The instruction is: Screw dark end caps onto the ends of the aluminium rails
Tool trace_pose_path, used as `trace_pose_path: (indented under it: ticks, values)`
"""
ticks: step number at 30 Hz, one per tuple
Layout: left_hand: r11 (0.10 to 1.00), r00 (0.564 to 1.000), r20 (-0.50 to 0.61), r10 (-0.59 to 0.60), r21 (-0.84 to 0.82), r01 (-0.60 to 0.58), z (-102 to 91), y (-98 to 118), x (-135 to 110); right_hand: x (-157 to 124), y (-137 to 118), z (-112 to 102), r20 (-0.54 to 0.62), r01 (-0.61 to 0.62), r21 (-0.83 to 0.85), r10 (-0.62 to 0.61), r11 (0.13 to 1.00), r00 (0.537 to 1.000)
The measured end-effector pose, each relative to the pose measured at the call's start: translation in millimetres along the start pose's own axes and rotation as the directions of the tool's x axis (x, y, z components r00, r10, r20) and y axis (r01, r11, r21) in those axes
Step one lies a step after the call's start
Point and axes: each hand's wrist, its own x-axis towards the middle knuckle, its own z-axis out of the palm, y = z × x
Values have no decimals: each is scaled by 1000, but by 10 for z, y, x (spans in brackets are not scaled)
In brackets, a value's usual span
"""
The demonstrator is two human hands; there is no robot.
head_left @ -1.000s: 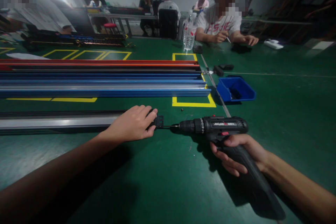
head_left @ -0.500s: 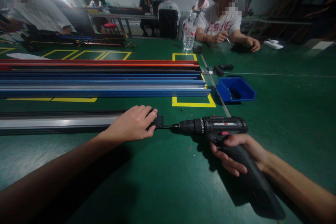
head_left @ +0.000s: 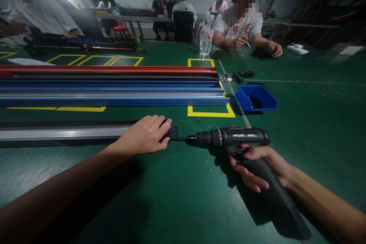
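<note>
My left hand (head_left: 147, 133) is closed over the right end of a long black and silver metal rail (head_left: 65, 133). A black end bracket (head_left: 174, 132) pokes out past its fingertips. My right hand (head_left: 257, 167) is wrapped around the grip of a black cordless drill (head_left: 243, 136) that lies pointing left. The drill's thin bit (head_left: 185, 138) reaches to the bracket's lower edge; its tip is hidden near the left fingers, so I cannot tell what it meets.
Beyond the rail lie blue rails (head_left: 114, 101) and a red rail (head_left: 114, 68). A blue bin (head_left: 257, 99) with dark parts stands to the right. Water bottles (head_left: 206, 34) stand farther back, near a seated co-worker (head_left: 237, 26). A tiny screw-like piece (head_left: 198, 120) lies near the bracket.
</note>
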Motion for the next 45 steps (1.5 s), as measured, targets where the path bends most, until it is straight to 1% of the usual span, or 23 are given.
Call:
trace_pose_path:
  ticks: [9, 17, 22, 28, 33, 39, 45]
  values:
    - [1000, 1000, 19, -7, 7, 7, -4, -2, 2, -8, -7, -12, -15, -7, -10, 7, 1000, 1000]
    - [1000, 1000, -5, 0, 24, 0, 29, -2, -3, -8, -7, -6, -28, -8, 5, 8, 1000, 1000]
    - [1000, 1000, -21, 10, 23, -9, 36, -6, -3, -9, -4, -10, -2, -4, 6, 4, 1000, 1000]
    - [1000, 999, -31, 7, -14, -7, 50, -21, -9, -8, -8, -26, 4, 2, -5, -1, 1000, 1000]
    - [1000, 1000, -10, 0, -8, 0, 54, -23, -10, -3, -3, -12, -6, -7, -24, 7, 1000, 1000]
    - [1000, 1000, 20, -10, 0, 10, 14, -13, -6, 0, -2, -9, -31, -18, -20, 17, 1000, 999]
    - [1000, 1000, 10, -5, 3, 5, 1, -3, -3, 5, -8, -7, -32, -21, 1, 21, 1000, 999]
